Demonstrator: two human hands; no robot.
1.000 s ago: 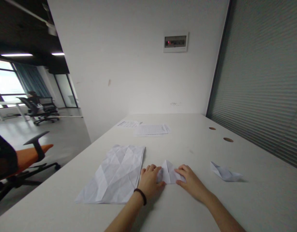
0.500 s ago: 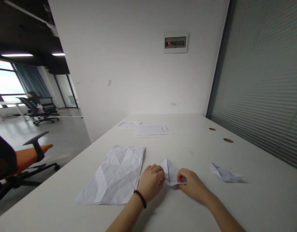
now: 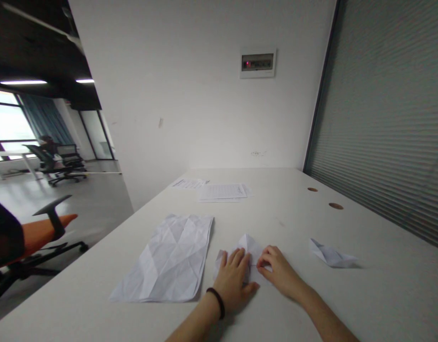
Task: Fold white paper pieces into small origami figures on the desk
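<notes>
Folded paper point(image 3: 245, 251) pinned between both palms' reach on the white table point(image 3: 286, 213)
Left hand point(image 3: 234, 278) presses flat on it; right hand point(image 3: 280, 273) pinches its right edge. A creased sheet point(image 3: 164, 261) lies left, a paper boat point(image 3: 331, 254) right, printed pages point(image 3: 221, 192) farther up.
</notes>
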